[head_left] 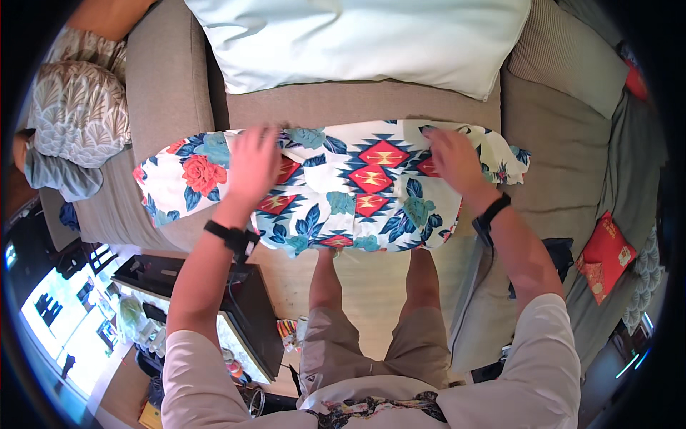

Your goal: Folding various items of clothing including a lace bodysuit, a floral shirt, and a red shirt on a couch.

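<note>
A short-sleeved shirt (332, 171), white with blue leaves, coral and teal flowers and red diamond shapes, lies spread across the front of the sofa seat. Its sleeves reach out to both sides, and its lower edge hangs at the seat's front, above my legs. Over the left part of the shirt is my left hand (254, 164), fingers stretched away from me and blurred at the tips. My right hand (456, 161) is over the right part near the far edge, fingers apart and slightly bent. Neither hand visibly grips the cloth.
Behind the shirt, a large white cushion (357, 43) rests on the brown sofa (168, 64). Patterned pillows (78, 111) sit at the left, a striped cushion (564, 53) and a red packet (606, 256) at the right. A dark-sided table (246, 314) stands left of my legs.
</note>
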Motion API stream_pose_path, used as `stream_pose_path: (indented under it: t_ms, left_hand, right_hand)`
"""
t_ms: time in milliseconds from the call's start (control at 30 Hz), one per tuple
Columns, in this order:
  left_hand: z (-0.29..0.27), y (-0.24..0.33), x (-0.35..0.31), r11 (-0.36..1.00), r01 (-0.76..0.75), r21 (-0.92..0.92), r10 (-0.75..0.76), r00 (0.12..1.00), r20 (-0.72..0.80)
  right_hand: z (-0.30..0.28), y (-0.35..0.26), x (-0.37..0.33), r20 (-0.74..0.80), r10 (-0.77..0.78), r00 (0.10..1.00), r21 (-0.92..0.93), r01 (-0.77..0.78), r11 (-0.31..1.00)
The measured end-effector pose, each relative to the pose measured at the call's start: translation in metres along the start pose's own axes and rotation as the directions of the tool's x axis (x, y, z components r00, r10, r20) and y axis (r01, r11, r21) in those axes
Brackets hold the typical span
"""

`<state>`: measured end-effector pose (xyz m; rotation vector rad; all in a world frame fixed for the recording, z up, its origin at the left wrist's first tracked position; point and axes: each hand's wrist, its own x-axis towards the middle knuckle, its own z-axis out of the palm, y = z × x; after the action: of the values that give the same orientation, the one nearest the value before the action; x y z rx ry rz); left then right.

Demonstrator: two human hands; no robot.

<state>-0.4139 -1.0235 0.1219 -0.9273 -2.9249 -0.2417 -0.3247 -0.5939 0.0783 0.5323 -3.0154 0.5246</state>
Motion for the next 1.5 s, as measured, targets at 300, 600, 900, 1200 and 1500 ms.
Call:
stream_pose_path:
  t_ms: [300,600,900,1200,1500]
  left_hand:
    - [0.015,-0.062,0.056,0.977,0.157,0.143,-0.182,0.966,0.186]
    - [-0.020,-0.045,0.004,0.925,0.369,-0.090,-0.379,0.894,-0.237]
    - [-0.105,-0.166,-0.214,-0.585,0.380,-0.717,-0.811,-0.243,0.533]
    - [-0.080,-0.252,-0.204,-0.633,0.267,-0.727,-0.774,-0.238,0.587]
    - [-0.131,-0.020,-0.030,0.649,0.142,-0.748,-0.635,0.643,-0.428]
  right_hand:
    - [0.017,0.069,0.025,0.014,0.349,0.937,-0.134,-0.344,0.929]
    - [-0.007,0.041,0.012,-0.121,0.320,0.939,0.079,-0.313,0.947]
    - [-0.045,0.001,-0.024,0.068,0.136,0.988,0.305,-0.151,0.940]
    - [-0.044,-0.029,-0.013,0.045,0.098,0.994,0.353,-0.107,0.929]
    - [-0.026,-0.075,0.017,0.222,0.078,0.972,0.618,-0.202,0.760]
